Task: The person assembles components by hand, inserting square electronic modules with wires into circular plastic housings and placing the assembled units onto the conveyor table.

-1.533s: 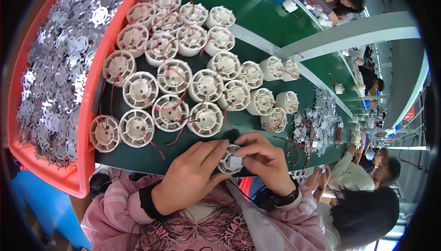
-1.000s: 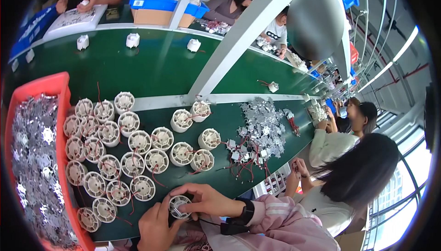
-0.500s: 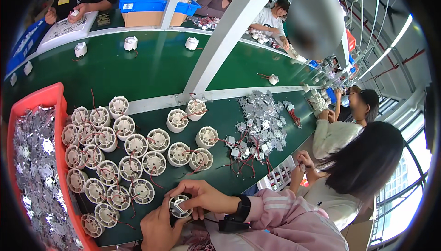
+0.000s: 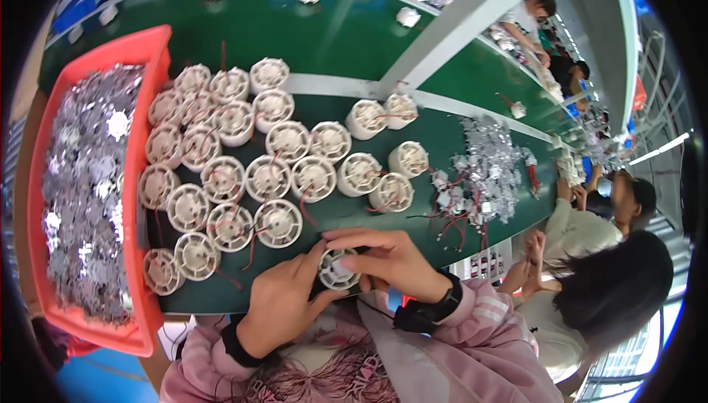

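Note:
Just past the table's near edge, a round white plastic housing [image 4: 330, 279] is held between my two hands, its open face turned up. My left hand [image 4: 284, 296] wraps its left side, fingers closed against the wall. From the right, my right hand [image 4: 394, 259] curls over the top, its thumb pressing on a small pale piece [image 4: 342, 266] inside the rim. Part of the housing is hidden by my fingers. Beyond my hands stand several similar white housings [image 4: 279, 223] with spokes and thin red wires, grouped on the green table [image 4: 310, 235].
A red bin [image 4: 140, 255] full of flat silvery metal pieces [image 4: 88, 204] stands at the left. At right lie a heap of silvery plates [image 4: 488, 171] and small wired parts [image 4: 451, 200]. A white post [image 4: 442, 42] rises beyond. Another person [image 4: 612, 300] sits close on my right.
The whole view has tilted down, so the table and bin sit higher and further right in the picture. Both hands keep hold of the same housing, with the right thumb still inside it.

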Motion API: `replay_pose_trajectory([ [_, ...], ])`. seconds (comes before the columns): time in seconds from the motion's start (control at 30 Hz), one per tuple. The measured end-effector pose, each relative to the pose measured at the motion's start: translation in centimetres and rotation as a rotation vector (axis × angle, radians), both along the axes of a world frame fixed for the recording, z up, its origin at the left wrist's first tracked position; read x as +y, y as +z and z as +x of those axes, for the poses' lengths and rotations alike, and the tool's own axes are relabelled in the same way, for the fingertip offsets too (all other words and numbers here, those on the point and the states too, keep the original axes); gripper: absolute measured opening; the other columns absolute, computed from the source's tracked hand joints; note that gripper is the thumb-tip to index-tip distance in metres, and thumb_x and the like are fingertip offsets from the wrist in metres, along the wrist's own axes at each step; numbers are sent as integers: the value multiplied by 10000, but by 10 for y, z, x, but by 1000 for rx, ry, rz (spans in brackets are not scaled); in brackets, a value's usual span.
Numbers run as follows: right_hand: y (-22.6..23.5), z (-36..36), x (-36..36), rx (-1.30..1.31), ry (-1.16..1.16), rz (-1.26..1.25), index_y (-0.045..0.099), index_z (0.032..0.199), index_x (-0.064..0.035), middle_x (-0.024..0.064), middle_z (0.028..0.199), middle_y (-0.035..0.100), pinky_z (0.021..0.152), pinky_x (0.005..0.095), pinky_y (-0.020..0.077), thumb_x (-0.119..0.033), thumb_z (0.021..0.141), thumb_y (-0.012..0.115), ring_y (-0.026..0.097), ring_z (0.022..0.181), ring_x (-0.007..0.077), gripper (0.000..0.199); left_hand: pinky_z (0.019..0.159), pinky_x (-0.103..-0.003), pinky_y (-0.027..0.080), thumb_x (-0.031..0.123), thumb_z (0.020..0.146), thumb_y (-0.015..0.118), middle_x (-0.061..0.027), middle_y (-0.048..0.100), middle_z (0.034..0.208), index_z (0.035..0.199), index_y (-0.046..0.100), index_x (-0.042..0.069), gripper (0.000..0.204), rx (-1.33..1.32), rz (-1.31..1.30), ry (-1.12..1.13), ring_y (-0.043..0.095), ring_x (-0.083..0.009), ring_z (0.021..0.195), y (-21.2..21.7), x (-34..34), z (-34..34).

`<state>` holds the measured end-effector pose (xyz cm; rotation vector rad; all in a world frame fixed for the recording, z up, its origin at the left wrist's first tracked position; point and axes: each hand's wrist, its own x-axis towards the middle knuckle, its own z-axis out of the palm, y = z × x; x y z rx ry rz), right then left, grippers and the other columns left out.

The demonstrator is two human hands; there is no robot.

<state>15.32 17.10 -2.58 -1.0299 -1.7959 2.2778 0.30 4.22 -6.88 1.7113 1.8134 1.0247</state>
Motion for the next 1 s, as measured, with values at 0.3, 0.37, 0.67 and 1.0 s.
replay_pose_trajectory([
  [0.3, -5, -2, -2, 39, -7, 31, 618, 1175, -33, 108, 1284, 558, 445, 176, 423, -10, 866, 601, 567, 579, 43, 310, 653, -359, 496, 281, 724, 752, -137, 614, 864, 1205, 500, -60, 641, -18, 43, -14, 620, -283, 750, -3, -3, -3],
  [0.37, -4, -4, -4, 26, -23, 28, 615, 1177, -28, 105, 1277, 563, 443, 177, 421, -10, 864, 603, 562, 577, 38, 315, 657, -361, 495, 277, 724, 752, -138, 614, 866, 1203, 500, -60, 638, -29, 17, -11, 620, -283, 755, -2, -4, -3],
  [0.67, -3, -8, -9, -73, -66, -21, 608, 1182, -32, 84, 1227, 593, 447, 175, 437, -42, 868, 617, 568, 599, 38, 314, 673, -379, 489, 238, 706, 759, -144, 610, 876, 1179, 503, -49, 609, -62, -20, -21, 613, -299, 779, 1, -4, -5],
  [1.0, -18, -4, -19, -29, -91, 115, 613, 1166, -34, 94, 1272, 568, 430, 165, 437, -109, 909, 595, 584, 647, 38, 269, 659, -390, 483, 222, 687, 765, -143, 598, 846, 1176, 509, -33, 608, -55, 28, -8, 606, -316, 766, -4, -3, -2],
])
